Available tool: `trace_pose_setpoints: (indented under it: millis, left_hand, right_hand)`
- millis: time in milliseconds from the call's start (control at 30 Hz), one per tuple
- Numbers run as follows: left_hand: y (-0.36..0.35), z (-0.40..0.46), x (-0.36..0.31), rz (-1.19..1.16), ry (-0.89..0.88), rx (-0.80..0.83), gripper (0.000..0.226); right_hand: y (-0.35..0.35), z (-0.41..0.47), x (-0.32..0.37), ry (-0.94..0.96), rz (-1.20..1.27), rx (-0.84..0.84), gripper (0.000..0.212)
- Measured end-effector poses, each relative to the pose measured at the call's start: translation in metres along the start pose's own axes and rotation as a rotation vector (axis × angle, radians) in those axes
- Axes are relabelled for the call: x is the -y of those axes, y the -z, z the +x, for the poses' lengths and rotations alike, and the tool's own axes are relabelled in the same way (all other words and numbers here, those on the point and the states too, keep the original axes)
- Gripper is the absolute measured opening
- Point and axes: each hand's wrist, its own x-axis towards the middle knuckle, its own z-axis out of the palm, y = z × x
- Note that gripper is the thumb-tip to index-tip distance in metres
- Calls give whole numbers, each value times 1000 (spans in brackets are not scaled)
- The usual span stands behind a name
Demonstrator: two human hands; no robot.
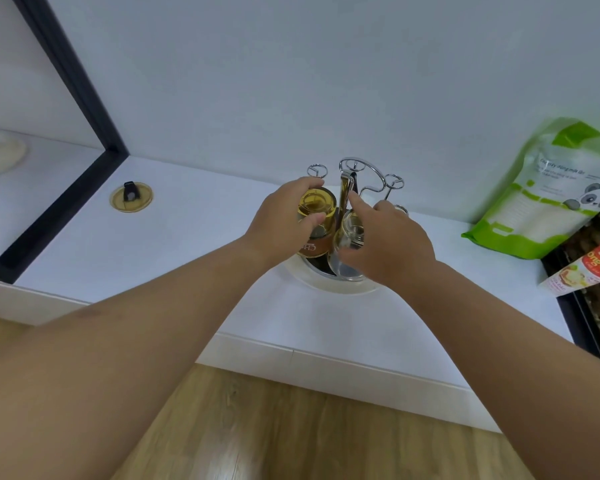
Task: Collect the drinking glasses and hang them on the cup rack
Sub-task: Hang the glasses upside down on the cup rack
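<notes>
Green panda pouch (548, 188) leans on wall — amber lid (131, 197) lies far left.

the left hand (284, 216) gripped an amber glass (317, 216), held upside down at the chrome cup rack (361, 178); the right hand (385, 240) held a clear glass (350, 237) just beside it, index finger raised toward the rack's post; the rack stood on a white counter (222, 258); a yellow lid (131, 197) lay well left; a green pouch (548, 188) leaned against the wall at right
</notes>
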Motion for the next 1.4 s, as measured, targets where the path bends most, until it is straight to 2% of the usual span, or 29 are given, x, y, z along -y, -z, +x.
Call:
trace_pose_setpoints:
  millis: [700,933,1000,1167,1233,1400]
  left_hand:
    - [-2,-2,-3,24,-4,27,48]
    - [-2,2,-1,76,-23,29,47]
    - [0,3,1,83,-5,29,48]
    - [6,11,7,96,29,-13,50]
    - [10,17,10,99,53,-49,51]
    - [17,28,10,59,151,-120,44]
  right_hand:
    - [-15,-1,-4,2,50,1,94]
    - [-6,-3,-3,-4,123,44,107]
    - [1,-4,-2,4,156,16,101]
    - [26,1,-10,-22,267,-238,51]
    - [32,6,-16,-52,313,-320,37]
    - [35,8,-31,-107,359,-316,31]
